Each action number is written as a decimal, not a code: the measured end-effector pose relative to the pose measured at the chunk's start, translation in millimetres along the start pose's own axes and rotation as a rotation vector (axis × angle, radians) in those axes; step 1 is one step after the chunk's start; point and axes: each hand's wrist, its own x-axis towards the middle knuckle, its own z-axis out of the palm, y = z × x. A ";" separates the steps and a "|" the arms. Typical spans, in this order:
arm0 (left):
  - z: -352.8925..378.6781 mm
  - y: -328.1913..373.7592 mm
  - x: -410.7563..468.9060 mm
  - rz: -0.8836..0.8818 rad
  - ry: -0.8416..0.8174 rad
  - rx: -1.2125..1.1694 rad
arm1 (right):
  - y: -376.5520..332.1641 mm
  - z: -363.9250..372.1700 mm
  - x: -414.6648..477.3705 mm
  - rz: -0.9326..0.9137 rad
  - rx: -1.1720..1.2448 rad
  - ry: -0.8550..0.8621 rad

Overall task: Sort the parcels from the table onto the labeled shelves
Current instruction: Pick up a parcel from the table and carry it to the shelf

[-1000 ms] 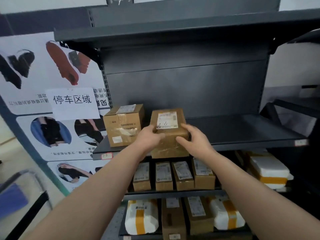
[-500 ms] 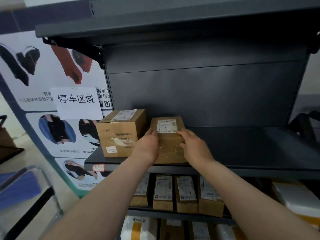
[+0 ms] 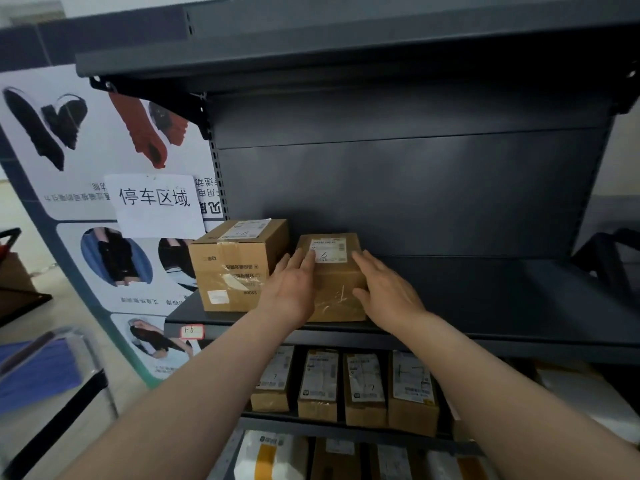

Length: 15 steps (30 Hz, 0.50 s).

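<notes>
A small brown parcel (image 3: 334,282) with a white label marked 6 stands on the dark grey shelf (image 3: 485,299), just right of a larger brown box (image 3: 235,268). My left hand (image 3: 289,289) lies flat against the parcel's left side with straight fingers. My right hand (image 3: 384,289) rests against its right side, fingers also extended. A small red-framed tag (image 3: 191,330) sits on the shelf's front edge at the left.
The shelf below holds several upright brown parcels (image 3: 346,386). White and yellow bags (image 3: 273,455) lie on the lowest shelf. A poster with a paper sign (image 3: 156,202) stands to the left. The shelf surface to the right of the parcel is bare.
The parcel has gone from being carried at the shelf edge to standing deeper on the shelf. My fingers have straightened along its sides, and my view has moved closer.
</notes>
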 end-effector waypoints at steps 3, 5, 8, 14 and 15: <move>-5.2 9.0 -6.3 0.178 0.089 0.053 | 9.0 -9.0 -16.9 0.045 -0.163 0.047; -9.3 19.1 -8.4 0.314 0.103 0.056 | 17.9 -14.6 -30.5 0.110 -0.282 0.052; -4.6 38.5 -10.6 0.491 0.079 0.004 | 27.2 -15.8 -60.8 0.269 -0.400 0.051; 25.4 83.9 -37.6 0.787 -0.062 -0.131 | 22.7 -16.1 -159.4 0.578 -0.487 0.050; 30.3 92.7 -45.7 0.829 -0.101 -0.139 | 19.5 -16.9 -180.7 0.634 -0.496 0.041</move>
